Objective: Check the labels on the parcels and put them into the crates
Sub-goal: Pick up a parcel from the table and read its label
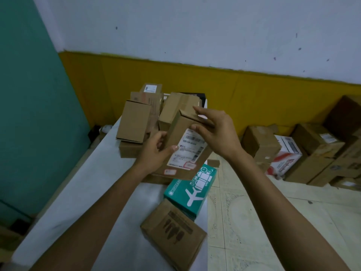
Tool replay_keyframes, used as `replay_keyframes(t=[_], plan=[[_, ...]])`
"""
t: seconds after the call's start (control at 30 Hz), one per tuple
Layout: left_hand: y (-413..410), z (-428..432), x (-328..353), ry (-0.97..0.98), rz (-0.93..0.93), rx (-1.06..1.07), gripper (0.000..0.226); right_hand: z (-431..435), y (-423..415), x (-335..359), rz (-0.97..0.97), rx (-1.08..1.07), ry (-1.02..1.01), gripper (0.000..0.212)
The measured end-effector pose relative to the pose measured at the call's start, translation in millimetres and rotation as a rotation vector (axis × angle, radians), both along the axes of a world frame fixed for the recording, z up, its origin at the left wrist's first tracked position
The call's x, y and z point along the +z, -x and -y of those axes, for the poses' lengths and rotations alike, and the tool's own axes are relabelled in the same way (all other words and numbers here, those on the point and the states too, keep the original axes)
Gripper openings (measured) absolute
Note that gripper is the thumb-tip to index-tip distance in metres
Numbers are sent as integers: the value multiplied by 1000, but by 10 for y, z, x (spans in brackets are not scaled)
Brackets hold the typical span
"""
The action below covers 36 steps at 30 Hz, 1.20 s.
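A brown cardboard parcel (pixel 181 133) with a white shipping label (pixel 186 151) facing me is held up over the table. My left hand (pixel 156 151) grips its lower left side, thumb on the label's edge. My right hand (pixel 214 128) holds its upper right end, fingers across the top flap. Behind it a pile of brown parcels (pixel 136 122) stands at the table's far end. A teal parcel (pixel 192 189) with white pictograms and a flat brown parcel (pixel 173 231) lie nearer me on the table's right edge. No crate is in view.
The white table (pixel 93 192) runs from me toward a yellow-and-white wall. A teal panel (pixel 33 114) stands on the left. On the tiled floor (pixel 254 222) to the right, several large cartons (pixel 312 153) are stacked against the wall.
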<state>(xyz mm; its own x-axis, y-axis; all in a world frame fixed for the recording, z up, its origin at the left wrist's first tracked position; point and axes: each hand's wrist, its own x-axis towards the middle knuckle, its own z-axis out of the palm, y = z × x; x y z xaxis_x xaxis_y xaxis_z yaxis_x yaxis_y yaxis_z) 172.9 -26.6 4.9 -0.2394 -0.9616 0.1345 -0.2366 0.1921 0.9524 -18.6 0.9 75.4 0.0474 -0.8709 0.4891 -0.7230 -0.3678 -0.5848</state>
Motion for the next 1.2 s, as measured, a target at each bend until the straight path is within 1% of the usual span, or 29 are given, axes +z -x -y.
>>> replay_keyframes(t=[0.03,0.07,0.13,0.2,0.27,0.33,0.43,0.53,0.6,0.67,0.73,0.83,0.87,0.93,0.97,1.0,1.07,1.1,1.17,1.2], plan=[[3,3,38,-29,-75,22,28,10,21,-15,-21,-66,15,56],[1,11,80,-59,-156,50,26,5,43,-46,7,-120,13,62],[-17,46,163,-107,-286,98,22,-33,79,-130,196,-145,-72,73],[-50,83,249,-122,-341,117,19,-108,93,-236,440,-88,-241,83],[-67,131,304,-132,-381,126,14,-195,94,-348,614,0,-404,87],[-59,175,327,-163,-419,149,12,-262,76,-458,702,115,-495,80],[-23,230,317,-209,-446,167,12,-273,26,-560,759,223,-508,59],[19,214,277,-249,-432,155,20,-246,-4,-587,856,213,-508,53],[14,181,249,-268,-426,122,28,-212,12,-597,992,192,-513,51],[-11,127,209,-269,-390,76,31,-184,62,-613,1133,179,-526,44],[-44,69,173,-261,-338,51,36,-171,108,-638,1217,182,-544,41],[-48,4,162,-236,-307,20,50,-155,127,-715,1250,154,-557,41],[-31,-12,168,-225,-300,8,48,-150,125,-748,1244,134,-559,38],[9,-29,168,-200,-289,-1,26,-149,112,-814,1246,116,-581,36],[20,-26,163,-195,-290,-2,21,-150,110,-848,1247,118,-591,37],[19,-25,159,-192,-286,-3,21,-152,110,-881,1243,121,-595,38],[-19,-24,145,-201,-251,-6,29,-157,122,-924,1221,123,-587,42],[-49,-28,136,-216,-231,-14,38,-159,131,-939,1205,122,-582,43],[-109,-32,113,-244,-193,-38,53,-161,143,-954,1186,126,-575,40],[-135,-37,98,-255,-187,-44,57,-160,142,-956,1184,127,-570,38]])
